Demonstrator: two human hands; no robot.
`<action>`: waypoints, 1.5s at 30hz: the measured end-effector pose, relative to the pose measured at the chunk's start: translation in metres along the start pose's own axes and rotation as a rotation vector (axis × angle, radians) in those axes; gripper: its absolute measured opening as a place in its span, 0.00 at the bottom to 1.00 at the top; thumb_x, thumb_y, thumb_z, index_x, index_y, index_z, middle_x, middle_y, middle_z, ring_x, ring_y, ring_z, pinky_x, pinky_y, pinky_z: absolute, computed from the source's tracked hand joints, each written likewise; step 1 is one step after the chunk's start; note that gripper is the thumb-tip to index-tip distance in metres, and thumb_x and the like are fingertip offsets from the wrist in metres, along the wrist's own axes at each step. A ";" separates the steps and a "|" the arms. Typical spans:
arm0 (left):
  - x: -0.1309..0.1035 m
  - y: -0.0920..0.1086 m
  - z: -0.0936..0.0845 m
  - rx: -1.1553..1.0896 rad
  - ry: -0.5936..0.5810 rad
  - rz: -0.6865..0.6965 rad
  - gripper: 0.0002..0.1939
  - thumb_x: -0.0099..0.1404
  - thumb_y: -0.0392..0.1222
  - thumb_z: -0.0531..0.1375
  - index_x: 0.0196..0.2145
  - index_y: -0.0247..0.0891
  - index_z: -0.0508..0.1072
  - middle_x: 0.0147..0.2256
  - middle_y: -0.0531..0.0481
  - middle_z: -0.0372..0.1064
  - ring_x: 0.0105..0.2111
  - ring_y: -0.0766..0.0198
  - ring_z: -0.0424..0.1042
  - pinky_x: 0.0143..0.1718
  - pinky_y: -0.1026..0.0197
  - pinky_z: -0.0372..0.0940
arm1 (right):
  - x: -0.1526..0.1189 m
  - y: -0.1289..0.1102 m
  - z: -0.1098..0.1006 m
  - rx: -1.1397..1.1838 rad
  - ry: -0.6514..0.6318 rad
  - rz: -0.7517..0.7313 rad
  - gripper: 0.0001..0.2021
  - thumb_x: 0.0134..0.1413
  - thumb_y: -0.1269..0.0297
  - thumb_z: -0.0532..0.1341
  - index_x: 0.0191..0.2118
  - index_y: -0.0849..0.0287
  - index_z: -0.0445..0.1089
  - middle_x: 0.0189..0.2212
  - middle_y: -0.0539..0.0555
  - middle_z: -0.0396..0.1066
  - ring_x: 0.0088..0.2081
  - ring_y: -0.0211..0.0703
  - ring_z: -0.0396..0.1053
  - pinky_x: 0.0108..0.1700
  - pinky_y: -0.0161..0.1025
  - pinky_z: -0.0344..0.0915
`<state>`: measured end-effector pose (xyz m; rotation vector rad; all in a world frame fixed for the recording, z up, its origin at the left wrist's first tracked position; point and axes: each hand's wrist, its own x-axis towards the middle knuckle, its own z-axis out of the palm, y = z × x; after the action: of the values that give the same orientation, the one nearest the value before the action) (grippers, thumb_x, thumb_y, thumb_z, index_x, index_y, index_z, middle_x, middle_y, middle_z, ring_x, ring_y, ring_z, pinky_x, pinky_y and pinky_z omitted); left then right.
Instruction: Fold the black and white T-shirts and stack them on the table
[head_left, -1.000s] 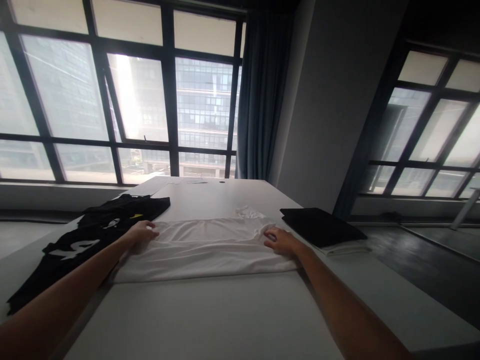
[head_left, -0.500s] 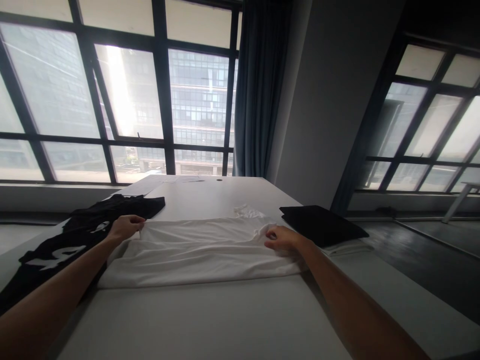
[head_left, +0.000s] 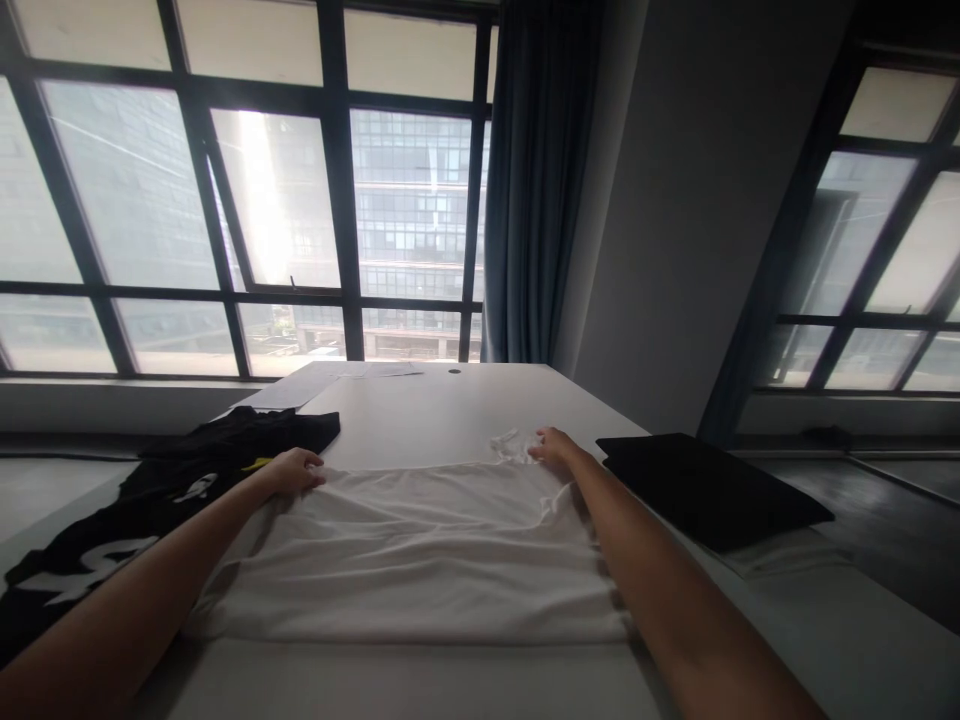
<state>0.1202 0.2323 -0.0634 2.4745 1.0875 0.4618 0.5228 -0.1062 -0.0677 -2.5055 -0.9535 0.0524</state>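
Note:
A white cloth garment (head_left: 435, 560) lies spread across the table in front of me, with soft creases running sideways. My left hand (head_left: 296, 470) is closed on its far left corner, fingertips pinching the fabric. At the far right edge, my right hand (head_left: 551, 447) has its fingers together on the crumpled white part of the garment. That bunched part (head_left: 511, 445) sticks out beyond the far edge, just left of my right fingertips.
A black garment with white print (head_left: 180, 480) lies along the left side. Folded black cloth (head_left: 712, 485) rests on folded white cloth (head_left: 787, 553) at the right. Papers (head_left: 289, 388) lie on the white table (head_left: 420, 400) near the windows.
My right hand has moved away from me, from the garment's right part to its far edge. The garment now appears nearer and deeper, and the view has shifted slightly.

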 end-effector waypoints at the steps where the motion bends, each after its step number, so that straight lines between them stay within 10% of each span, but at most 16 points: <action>1: 0.002 0.001 0.001 -0.005 -0.007 -0.001 0.09 0.39 0.42 0.68 0.22 0.39 0.77 0.25 0.46 0.76 0.33 0.49 0.77 0.36 0.58 0.68 | 0.002 -0.002 0.003 0.014 0.005 0.003 0.32 0.40 0.54 0.73 0.52 0.62 0.74 0.46 0.64 0.76 0.47 0.54 0.74 0.50 0.42 0.68; 7: -0.002 0.005 -0.018 -0.082 0.038 0.028 0.14 0.44 0.45 0.63 0.30 0.37 0.78 0.27 0.49 0.76 0.34 0.52 0.75 0.36 0.60 0.67 | -0.007 -0.012 -0.015 0.112 0.130 -0.004 0.20 0.49 0.61 0.64 0.48 0.63 0.75 0.43 0.62 0.77 0.45 0.52 0.74 0.46 0.40 0.67; 12: -0.050 -0.008 -0.045 -0.356 0.146 0.181 0.27 0.46 0.62 0.64 0.36 0.37 0.77 0.37 0.46 0.78 0.41 0.51 0.72 0.43 0.59 0.66 | -0.069 0.021 -0.058 0.454 0.280 -0.086 0.15 0.49 0.61 0.62 0.42 0.62 0.71 0.39 0.58 0.75 0.42 0.48 0.71 0.45 0.38 0.67; 15: -0.090 -0.029 -0.048 -0.386 0.089 0.211 0.32 0.42 0.69 0.65 0.32 0.38 0.78 0.45 0.43 0.77 0.46 0.48 0.71 0.41 0.59 0.66 | -0.126 0.053 -0.077 0.581 0.029 -0.214 0.16 0.42 0.58 0.67 0.37 0.60 0.69 0.34 0.55 0.74 0.38 0.48 0.70 0.43 0.39 0.67; 20: -0.140 -0.054 -0.042 -0.167 0.033 0.260 0.32 0.43 0.74 0.62 0.29 0.43 0.81 0.43 0.44 0.77 0.42 0.48 0.73 0.37 0.57 0.66 | -0.189 0.069 -0.081 0.402 -0.297 -0.183 0.37 0.34 0.58 0.71 0.55 0.61 0.69 0.39 0.56 0.73 0.43 0.50 0.71 0.48 0.45 0.67; 23: -0.155 -0.054 -0.039 -0.122 0.089 0.337 0.30 0.50 0.72 0.60 0.33 0.44 0.81 0.43 0.44 0.77 0.41 0.51 0.74 0.41 0.56 0.67 | -0.197 0.057 -0.072 0.236 -0.321 -0.204 0.39 0.30 0.58 0.73 0.55 0.57 0.72 0.48 0.59 0.70 0.50 0.54 0.68 0.55 0.47 0.63; 28: -0.157 -0.053 -0.029 -0.113 0.158 0.388 0.31 0.56 0.72 0.54 0.34 0.42 0.79 0.43 0.44 0.76 0.36 0.56 0.74 0.33 0.60 0.66 | -0.193 0.043 -0.061 0.162 -0.210 -0.335 0.15 0.41 0.53 0.69 0.33 0.58 0.80 0.45 0.60 0.72 0.48 0.54 0.69 0.56 0.47 0.62; 34: -0.159 -0.036 -0.031 -0.121 0.171 0.326 0.36 0.57 0.75 0.50 0.36 0.39 0.78 0.41 0.44 0.77 0.33 0.59 0.73 0.34 0.61 0.66 | -0.196 0.049 -0.070 0.415 -0.025 -0.311 0.30 0.46 0.33 0.60 0.32 0.60 0.78 0.45 0.61 0.75 0.47 0.54 0.71 0.51 0.45 0.66; 45: -0.161 -0.028 -0.044 -0.081 0.214 0.295 0.38 0.56 0.76 0.49 0.36 0.38 0.78 0.40 0.43 0.78 0.37 0.56 0.73 0.36 0.60 0.67 | -0.205 0.058 -0.090 0.590 -0.035 -0.226 0.31 0.44 0.33 0.62 0.37 0.60 0.78 0.43 0.58 0.77 0.48 0.55 0.70 0.53 0.45 0.65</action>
<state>-0.0202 0.1385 -0.0610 2.5660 0.7595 0.8575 0.4201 -0.3116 -0.0377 -1.8561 -1.0468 0.2657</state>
